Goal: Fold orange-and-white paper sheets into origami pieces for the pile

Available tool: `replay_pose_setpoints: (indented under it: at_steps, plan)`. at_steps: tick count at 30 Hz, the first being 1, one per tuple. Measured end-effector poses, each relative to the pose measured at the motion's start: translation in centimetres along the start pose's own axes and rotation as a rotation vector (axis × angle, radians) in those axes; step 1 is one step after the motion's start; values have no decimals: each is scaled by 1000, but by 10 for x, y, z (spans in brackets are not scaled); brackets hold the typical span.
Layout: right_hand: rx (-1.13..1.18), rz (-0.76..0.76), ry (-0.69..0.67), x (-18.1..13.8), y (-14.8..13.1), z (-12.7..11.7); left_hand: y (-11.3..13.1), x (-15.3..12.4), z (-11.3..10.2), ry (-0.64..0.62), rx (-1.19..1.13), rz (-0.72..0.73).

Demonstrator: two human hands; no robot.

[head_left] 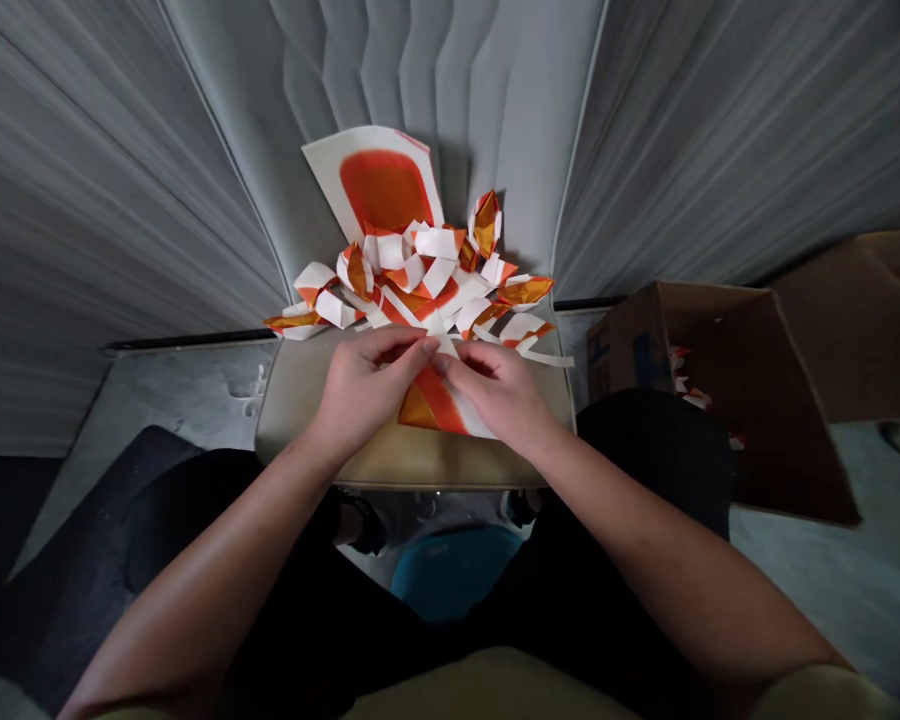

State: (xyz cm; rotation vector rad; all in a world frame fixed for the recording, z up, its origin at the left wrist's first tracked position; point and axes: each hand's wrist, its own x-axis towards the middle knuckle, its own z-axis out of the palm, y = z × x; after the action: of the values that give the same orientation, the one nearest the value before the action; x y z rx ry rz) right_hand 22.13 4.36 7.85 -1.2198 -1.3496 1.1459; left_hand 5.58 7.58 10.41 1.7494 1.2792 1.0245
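Note:
Both my hands meet over the front of a padded chair seat (300, 400). My left hand (367, 380) pinches a white corner of a folded paper sheet (439, 400) between thumb and fingers. From the other side my right hand (499, 385) grips the same sheet, thumb on top. The sheet is white with red-orange and gold on it, and its lower part lies on the seat. Just beyond my fingers is a heap of folded paper pieces (435, 270) in the same colours. A stack of flat paper (390, 185) leans on the chair back behind them.
An open cardboard box (742, 390) stands on the floor at my right, with some folded pieces inside. Grey curtains (720, 130) hang on both sides of the chair back (435, 60). Something teal (454, 570) lies below, between my legs.

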Motion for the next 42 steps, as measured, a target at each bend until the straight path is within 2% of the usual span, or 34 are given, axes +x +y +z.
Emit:
replay_pose_setpoints:
  at_steps: [4, 10, 16, 21, 25, 33, 42]
  plan:
    - [-75, 42, -49, -5, 0, 4, -12, -11, 0, 8, -50, -97]
    - [-95, 133, -91, -10, 1, 13, -19, -19, -13, -65, -68, -109]
    - [-163, 116, -119, -12, 3, 17, -20, -25, -20, -128, -176, -232]
    - [-88, 152, -180, -13, 14, 17, -24, -32, -19, -134, -186, -264]
    - [-121, 135, -190, -14, 20, 18, -29, -33, -18, -123, -176, -301]
    - [-160, 122, -177, -15, 17, 17, -34, -34, -13, -76, -227, -312]
    - [-142, 125, -176, -15, 17, 17, -29, -27, -11, -109, -286, -391]
